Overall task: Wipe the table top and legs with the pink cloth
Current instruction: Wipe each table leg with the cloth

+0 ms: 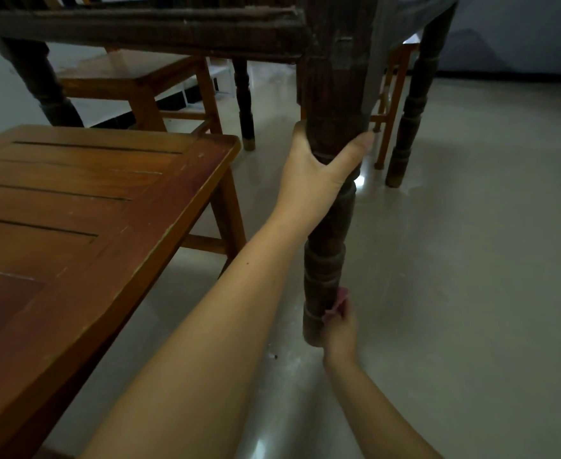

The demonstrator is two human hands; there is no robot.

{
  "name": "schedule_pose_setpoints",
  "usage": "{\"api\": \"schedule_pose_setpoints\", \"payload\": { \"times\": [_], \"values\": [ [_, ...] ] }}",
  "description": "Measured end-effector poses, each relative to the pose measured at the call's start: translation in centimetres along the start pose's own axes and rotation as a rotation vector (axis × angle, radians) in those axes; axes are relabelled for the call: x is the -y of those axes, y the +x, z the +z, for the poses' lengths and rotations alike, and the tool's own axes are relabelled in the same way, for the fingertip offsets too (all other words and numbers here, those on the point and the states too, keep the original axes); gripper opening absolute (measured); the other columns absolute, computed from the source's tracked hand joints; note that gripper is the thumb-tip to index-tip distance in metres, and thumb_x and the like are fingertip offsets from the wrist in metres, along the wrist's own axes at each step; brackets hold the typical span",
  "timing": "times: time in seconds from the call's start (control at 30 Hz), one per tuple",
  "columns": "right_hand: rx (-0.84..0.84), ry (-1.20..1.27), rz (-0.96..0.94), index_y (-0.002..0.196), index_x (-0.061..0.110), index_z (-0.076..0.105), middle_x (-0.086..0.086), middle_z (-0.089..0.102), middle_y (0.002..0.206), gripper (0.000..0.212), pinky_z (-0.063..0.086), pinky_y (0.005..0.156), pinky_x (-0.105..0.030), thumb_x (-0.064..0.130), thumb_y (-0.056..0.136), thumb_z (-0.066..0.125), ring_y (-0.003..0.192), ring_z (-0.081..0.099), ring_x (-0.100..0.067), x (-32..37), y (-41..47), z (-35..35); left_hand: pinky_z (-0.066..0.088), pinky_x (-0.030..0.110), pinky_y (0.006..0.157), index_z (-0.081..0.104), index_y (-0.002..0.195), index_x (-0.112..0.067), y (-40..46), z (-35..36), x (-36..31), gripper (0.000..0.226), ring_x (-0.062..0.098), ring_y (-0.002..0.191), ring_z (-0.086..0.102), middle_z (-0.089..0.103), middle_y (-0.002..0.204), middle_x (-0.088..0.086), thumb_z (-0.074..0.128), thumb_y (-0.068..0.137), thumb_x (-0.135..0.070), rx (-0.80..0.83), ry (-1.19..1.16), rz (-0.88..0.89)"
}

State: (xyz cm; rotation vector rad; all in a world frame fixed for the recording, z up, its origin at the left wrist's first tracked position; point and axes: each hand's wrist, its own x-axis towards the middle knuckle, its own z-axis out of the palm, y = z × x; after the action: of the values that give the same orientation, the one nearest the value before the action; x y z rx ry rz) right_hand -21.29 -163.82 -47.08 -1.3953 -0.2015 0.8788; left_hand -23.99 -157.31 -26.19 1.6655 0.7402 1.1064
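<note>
Left hand [315,167] grips the upper table leg [330,226]; right hand [338,329] pinches pink cloth [338,301] against its lower end.

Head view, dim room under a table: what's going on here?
A person is crouched by a dark wooden table, wiping its nearest turned leg. The left hand grips the leg high up, steadying it. The right hand holds the pink cloth against the leg near its foot. A lighter wooden bench stands to the left.
</note>
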Motion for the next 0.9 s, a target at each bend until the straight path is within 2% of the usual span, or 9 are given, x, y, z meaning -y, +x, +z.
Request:
{"api": "schedule_pose_setpoints", "payload": {
  "times": [0.2, 0.3, 0.4, 0.47, 0.5, 0.63, 0.73, 0.8, 0.9],
  "values": [
    [0.110, 0.101, -0.546, 0.120, 0.044, 0.048, 0.013, 0.056, 0.129, 0.053, 0.041, 0.102, -0.028, -0.001, 0.095, 0.033, 0.121, 0.052, -0.008, 10.3, -2.1, 1.7, 0.037, 0.002, 0.068, 0.041, 0.125, -0.023, 0.0, 0.1, 0.1, 0.051, -0.010, 0.089, 0.046, 0.048, 0.099, -0.022, 0.066, 0.081, -0.032, -0.023, 0.005, -0.001],
    [0.112, -0.061, -0.671, 0.126, 0.042, 0.041, 0.011, 0.047, 0.137, 0.057, 0.035, 0.105, -0.018, -0.004, 0.094, 0.033, 0.127, 0.042, 0.002, 9.0, -2.0, 1.0, 0.037, 0.010, 0.076, 0.039, 0.127, -0.022, -0.1, 0.1, 0.0, 0.054, -0.004, 0.097, 0.048, 0.051, 0.106, -0.018, 0.066, 0.081, -0.033, -0.020, 0.006, -0.018],
    [0.075, -0.189, -0.500, 0.128, 0.024, 0.047, 0.008, 0.056, 0.124, 0.040, 0.039, 0.103, -0.018, 0.001, 0.098, 0.035, 0.113, 0.051, 0.010, 3.4, -0.1, -0.8, 0.036, 0.015, 0.081, 0.035, 0.133, -0.022, -0.2, 0.1, -0.2, 0.062, 0.004, 0.107, 0.048, 0.051, 0.114, -0.014, 0.066, 0.081, -0.035, -0.013, -0.001, -0.039],
    [0.107, -0.217, -0.259, 0.115, 0.020, 0.054, 0.003, 0.062, 0.102, 0.028, 0.046, 0.096, -0.034, 0.005, 0.098, 0.037, 0.102, 0.061, -0.002, 1.0, 0.3, -1.7, 0.034, 0.011, 0.076, 0.036, 0.132, -0.024, -0.2, 0.1, -0.6, 0.060, -0.004, 0.096, 0.046, 0.047, 0.102, -0.023, 0.066, 0.081, -0.035, -0.005, 0.001, -0.042],
    [0.122, -0.247, -0.203, 0.114, 0.021, 0.054, 0.001, 0.061, 0.099, 0.027, 0.047, 0.090, -0.033, 0.007, 0.099, 0.037, 0.105, 0.062, -0.012, 0.7, 0.0, -1.8, 0.035, 0.012, 0.078, 0.035, 0.132, -0.024, -0.2, 0.1, -0.6, 0.061, -0.004, 0.097, 0.046, 0.046, 0.102, -0.023, 0.066, 0.081, -0.035, -0.002, 0.003, -0.046],
    [0.034, 0.017, -0.279, 0.137, 0.030, 0.038, 0.016, 0.054, 0.122, 0.047, 0.044, 0.075, -0.002, 0.004, 0.099, 0.030, 0.105, 0.053, 0.007, 4.2, -3.1, 1.1, 0.038, 0.028, 0.093, 0.035, 0.133, -0.022, -0.1, 0.0, -0.4, 0.064, 0.012, 0.116, 0.047, 0.051, 0.121, -0.008, 0.067, 0.080, -0.038, -0.003, 0.008, -0.062],
    [0.030, 0.086, -0.589, 0.142, 0.035, 0.027, 0.024, 0.042, 0.137, 0.059, 0.039, 0.100, -0.014, -0.001, 0.096, 0.029, 0.124, 0.041, 0.009, 7.5, -4.8, 3.3, 0.040, 0.028, 0.093, 0.036, 0.132, -0.021, 0.0, 0.1, -0.2, 0.063, 0.011, 0.114, 0.048, 0.051, 0.119, -0.008, 0.067, 0.080, -0.037, -0.018, -0.005, -0.072],
    [0.024, 0.014, -0.816, 0.145, 0.029, 0.022, 0.013, 0.029, 0.150, 0.061, 0.026, 0.110, -0.015, -0.001, 0.093, 0.029, 0.138, 0.024, 0.002, 7.6, -5.0, 3.9, 0.041, 0.028, 0.093, 0.037, 0.132, -0.021, -0.1, 0.1, 0.0, 0.062, 0.012, 0.114, 0.049, 0.052, 0.120, -0.006, 0.067, 0.080, -0.035, -0.034, -0.021, -0.067],
    [-0.055, -0.227, -0.911, 0.145, 0.041, 0.010, 0.009, 0.006, 0.157, 0.077, 0.015, 0.114, -0.017, -0.005, 0.089, 0.034, 0.141, 0.008, 0.004, 3.6, -3.7, 3.7, 0.038, 0.024, 0.090, 0.035, 0.133, -0.022, -0.1, 0.2, 0.0, 0.064, 0.011, 0.116, 0.046, 0.050, 0.124, -0.007, 0.067, 0.080, -0.036, -0.024, -0.022, -0.067]
  ]
}}
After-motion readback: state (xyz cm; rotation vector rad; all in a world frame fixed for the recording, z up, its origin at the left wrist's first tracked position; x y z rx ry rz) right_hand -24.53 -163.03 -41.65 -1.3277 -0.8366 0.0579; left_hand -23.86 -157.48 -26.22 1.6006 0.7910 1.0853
